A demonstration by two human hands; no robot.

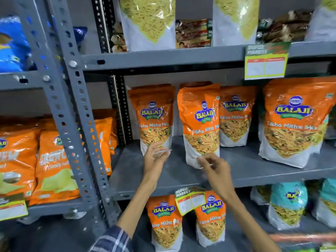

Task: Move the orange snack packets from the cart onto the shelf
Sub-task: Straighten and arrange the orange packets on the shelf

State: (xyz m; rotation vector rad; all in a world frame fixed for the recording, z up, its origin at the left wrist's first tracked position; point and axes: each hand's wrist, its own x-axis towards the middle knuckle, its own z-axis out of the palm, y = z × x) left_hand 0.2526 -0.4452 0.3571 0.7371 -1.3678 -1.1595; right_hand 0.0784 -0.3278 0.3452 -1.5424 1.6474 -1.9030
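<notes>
Several orange snack packets stand upright on the grey middle shelf [181, 177]. The leftmost packet [153, 115] has my left hand [156, 157] at its bottom edge, fingers spread and touching the white base. A second packet [200, 120] leans slightly just right of it; my right hand [214, 168] hovers at its lower corner with fingers apart, holding nothing. Farther right stand a third packet [234, 117] and a larger-looking one [294, 122] near the shelf's front. The cart is barely visible at the bottom right.
Two more orange packets [167, 220] sit on the shelf below, behind a price tag [190, 199]. Yellow noodle bags [147, 22] fill the top shelf. A perforated grey upright [76, 110] separates a left bay holding orange chip bags [52, 164]. Teal packets [287, 202] stand lower right.
</notes>
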